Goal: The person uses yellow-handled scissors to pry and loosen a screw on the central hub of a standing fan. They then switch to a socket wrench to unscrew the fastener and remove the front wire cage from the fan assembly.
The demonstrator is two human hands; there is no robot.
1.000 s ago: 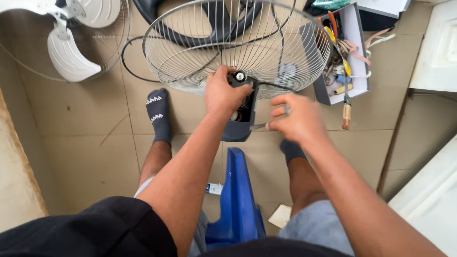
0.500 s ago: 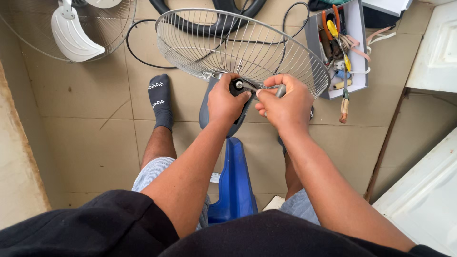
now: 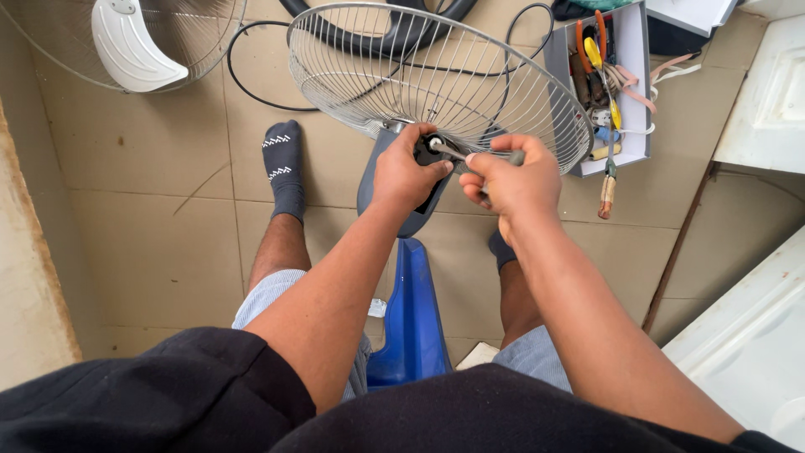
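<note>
A fan's round wire guard (image 3: 436,75) tilts over the tiled floor, fixed to a dark grey motor housing (image 3: 373,180). My left hand (image 3: 407,172) grips the housing just below the guard, by a black fitting. My right hand (image 3: 511,180) is closed around a screwdriver (image 3: 449,152); its metal shaft points left at that fitting, right beside my left thumb. Both hands nearly touch. The tool's handle is mostly hidden in my fist.
A blue plastic stool (image 3: 411,315) stands between my legs. A grey box of pliers and tools (image 3: 608,80) lies at right, white panels (image 3: 767,92) beyond it. A white fan blade with another guard (image 3: 134,42) lies top left. A black cable (image 3: 251,80) loops on the floor.
My right hand has come in from the right to the motor housing and now holds the screwdriver's tip at the fitting. The view has shifted closer.
</note>
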